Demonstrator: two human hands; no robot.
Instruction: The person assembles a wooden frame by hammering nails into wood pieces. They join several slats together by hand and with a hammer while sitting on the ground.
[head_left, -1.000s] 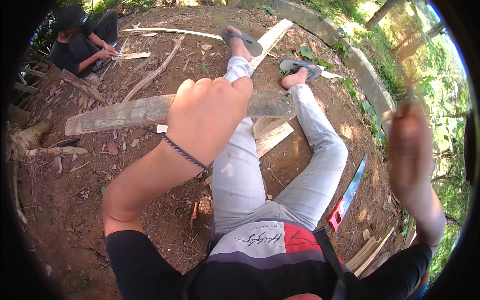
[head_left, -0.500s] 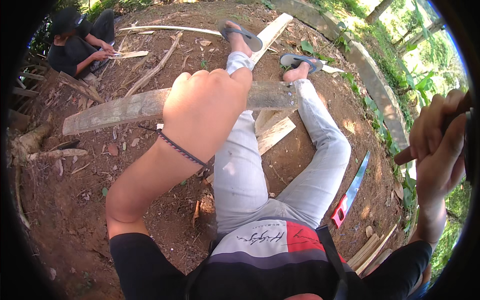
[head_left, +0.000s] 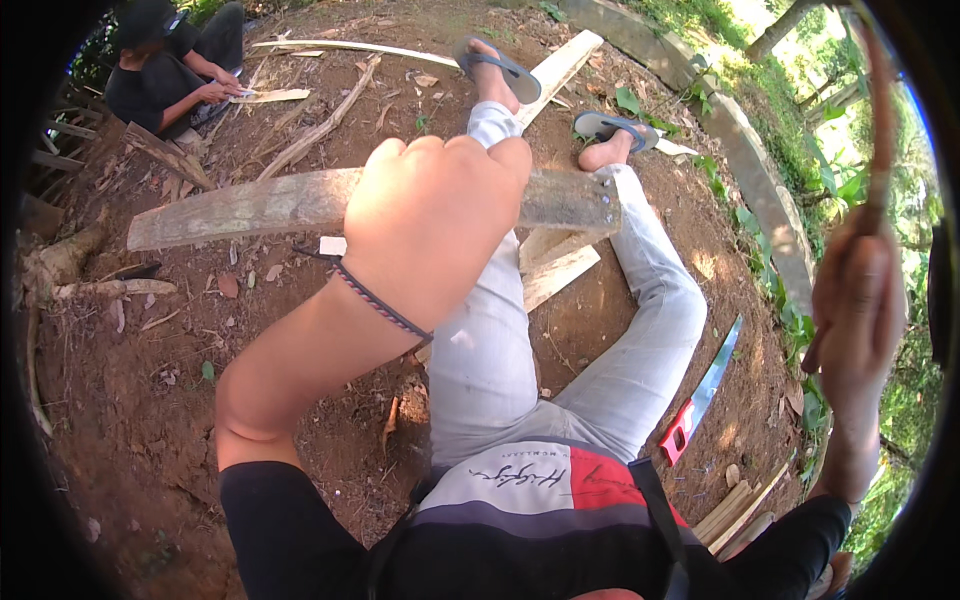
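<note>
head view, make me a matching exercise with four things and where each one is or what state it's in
Things:
1. wooden plank
2. handsaw
3. left hand
4. right hand

States:
A. raised at the right edge, holding a thin stick
B. lying on the dirt beside the right leg
C. closed on the plank
D. held level above the legs

Pairs: 1-D, 2-B, 3-C, 4-A

Right hand (head_left: 858, 300) higher (tool upright)

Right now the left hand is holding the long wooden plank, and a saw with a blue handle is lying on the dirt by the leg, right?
Not quite: the head view shows the saw has a red handle, not blue. The rest holds: the left hand grips the long wooden plank, and the saw lies on the dirt beside the leg.
</note>
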